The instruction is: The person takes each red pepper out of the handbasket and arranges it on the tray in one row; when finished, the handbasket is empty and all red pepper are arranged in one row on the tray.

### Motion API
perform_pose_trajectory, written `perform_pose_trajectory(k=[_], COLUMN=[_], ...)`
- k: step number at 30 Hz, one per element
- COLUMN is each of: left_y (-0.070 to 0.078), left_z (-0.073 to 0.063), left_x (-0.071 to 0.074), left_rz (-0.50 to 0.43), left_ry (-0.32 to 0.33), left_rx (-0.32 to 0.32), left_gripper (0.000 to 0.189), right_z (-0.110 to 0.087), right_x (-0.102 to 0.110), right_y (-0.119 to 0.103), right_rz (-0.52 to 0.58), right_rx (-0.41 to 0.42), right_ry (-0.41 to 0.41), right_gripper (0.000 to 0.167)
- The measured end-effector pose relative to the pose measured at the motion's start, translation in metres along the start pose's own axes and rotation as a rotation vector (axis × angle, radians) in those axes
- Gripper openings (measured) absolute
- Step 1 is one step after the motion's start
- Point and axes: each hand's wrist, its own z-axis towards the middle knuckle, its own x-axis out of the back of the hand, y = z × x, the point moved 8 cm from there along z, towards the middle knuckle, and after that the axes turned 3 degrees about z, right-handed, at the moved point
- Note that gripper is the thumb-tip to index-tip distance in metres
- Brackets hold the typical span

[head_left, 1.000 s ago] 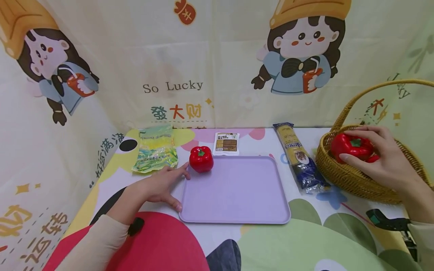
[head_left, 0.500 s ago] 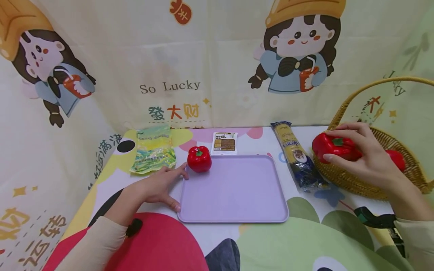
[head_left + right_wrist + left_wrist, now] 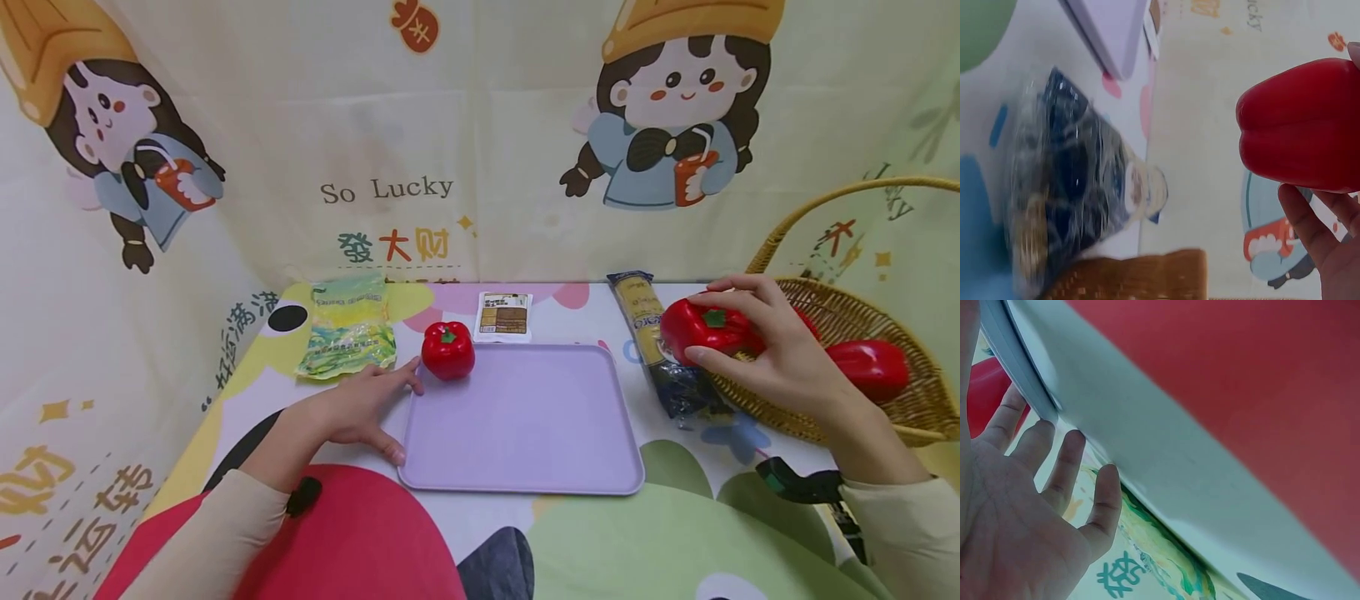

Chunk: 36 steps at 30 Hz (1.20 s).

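My right hand (image 3: 787, 358) grips a red bell pepper (image 3: 686, 333) with a green stem, thumb on the near side and fingers over the far side. It is held in the air by the basket's left rim, over the pasta packet (image 3: 640, 312). The same pepper (image 3: 1304, 125) fills the right side of the right wrist view. My left hand (image 3: 360, 412) rests at the left edge of a lilac tray (image 3: 525, 425), thumb and fingers spread and touching it. Another red bell pepper (image 3: 447, 354) stands in the tray's far left corner.
A wicker basket (image 3: 930, 429) with a tall handle stands at the right, with more red peppers (image 3: 870, 367) inside. Behind the tray lies a small white-and-brown packet (image 3: 504, 317). A green-yellow bag (image 3: 348, 325) lies left of it. A printed cloth (image 3: 510, 125) hangs behind the table.
My right hand has lifted the bell pepper out of the basket and carried it left over the rim, uncovering the peppers inside. The left hand stays at the tray's edge.
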Motion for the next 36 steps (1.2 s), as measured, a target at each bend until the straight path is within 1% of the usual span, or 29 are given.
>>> perform_pose_trajectory(k=[10,22,28,36], left_y=[0.000,0.001,0.000,-0.001], left_z=[-0.001,0.001,0.001,0.000], left_x=[-0.002,-0.003,-0.001,0.000], left_rz=[-0.022,-0.014,-0.006,-0.007], left_ry=[0.007,0.013,0.012,0.013], left_rx=[0.007,0.002,0.006,0.002], left_gripper=[0.091,0.091,0.091,0.091], right_z=[0.021,0.029,0.035,0.043], right_x=[-0.030,-0.047,-0.057,-0.080], right_y=[-0.017,-0.028,-0.029,-0.036], right_rz=[-0.023,-0.003,0.034,0.101], right_rx=[0.049,0.099,0.122,0.155], right_ry=[-0.074,-0.073,-0.075,-0.107], right_gripper=[0.072,0.073,0.074,0.069])
